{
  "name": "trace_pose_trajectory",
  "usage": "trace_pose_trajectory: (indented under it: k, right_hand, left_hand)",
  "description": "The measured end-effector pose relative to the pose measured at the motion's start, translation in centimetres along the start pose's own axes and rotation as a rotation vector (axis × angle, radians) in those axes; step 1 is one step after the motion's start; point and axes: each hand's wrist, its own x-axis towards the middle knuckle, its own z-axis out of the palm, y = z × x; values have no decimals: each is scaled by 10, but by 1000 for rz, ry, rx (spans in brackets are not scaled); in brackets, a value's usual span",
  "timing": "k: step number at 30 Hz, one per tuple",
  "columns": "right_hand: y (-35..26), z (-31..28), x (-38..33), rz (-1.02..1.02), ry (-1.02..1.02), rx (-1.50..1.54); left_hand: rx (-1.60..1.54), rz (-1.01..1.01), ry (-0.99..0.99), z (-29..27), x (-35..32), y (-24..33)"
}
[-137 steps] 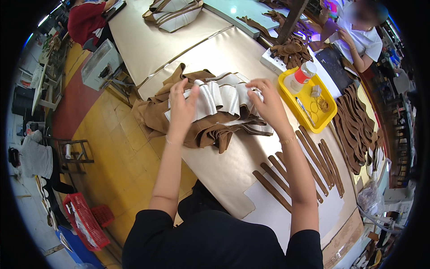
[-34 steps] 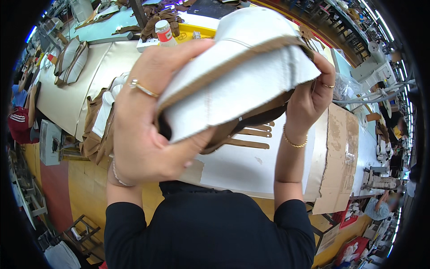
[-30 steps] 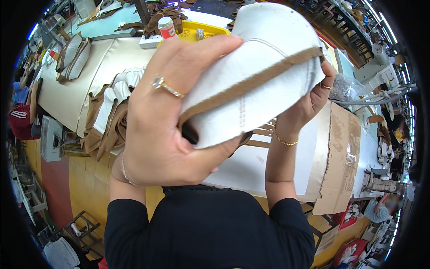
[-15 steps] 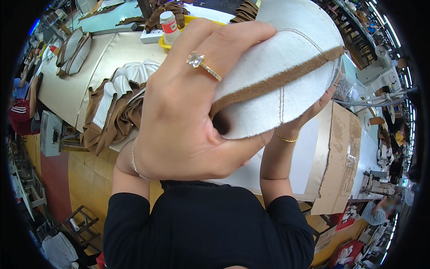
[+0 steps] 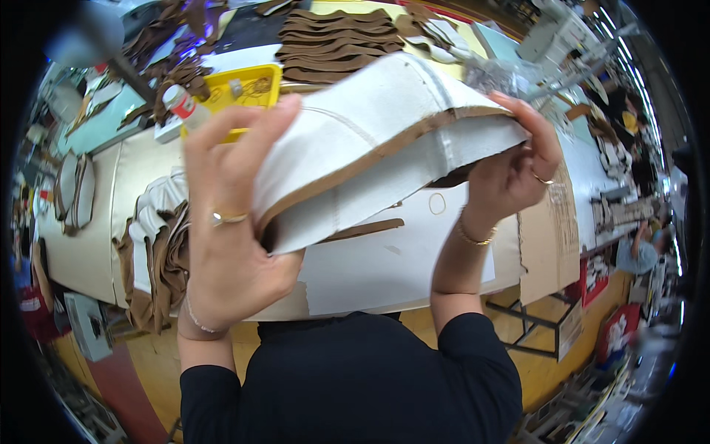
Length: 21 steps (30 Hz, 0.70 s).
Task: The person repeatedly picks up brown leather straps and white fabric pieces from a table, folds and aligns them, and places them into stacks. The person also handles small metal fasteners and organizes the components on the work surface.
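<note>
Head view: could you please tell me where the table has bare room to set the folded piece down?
Bare white paper lies under the white, brown-edged folded fabric piece, between the brown and white fabric pile and the cardboard sheet. The beige sheet is also bare. Crowded: the yellow tray and brown strips.

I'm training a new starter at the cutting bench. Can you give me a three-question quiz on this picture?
1. True or false: both hands hold the white, brown-edged piece off the table.
2. Which hand wears a bracelet? A left, B right, C neither.
3. What colour is the tray behind the piece?

Key:
1. True: the left hand and the right hand grip the white piece above the table.
2. B.
3. Yellow: the tray.
</note>
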Motion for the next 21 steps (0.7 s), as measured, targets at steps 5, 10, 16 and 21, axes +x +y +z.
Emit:
trace_pose_trajectory:
  k: [5, 10, 16, 21]
  right_hand:
    - [10, -101, 31, -29, -348, -562]
    - [9, -201, 62, 595, -578, -502]
    - [107, -286, 39, 1119, -1066, -331]
    - [215, -325, -110, 1228, -927, -353]
  left_hand:
    - [-116, 60, -258, 50, 30, -17]
    - [-400, -90, -633, 108, 73, -3]
    - [-766, -654, -988, 228, 107, -20]
    - [-585, -713, -1040, 360, 81, -69]
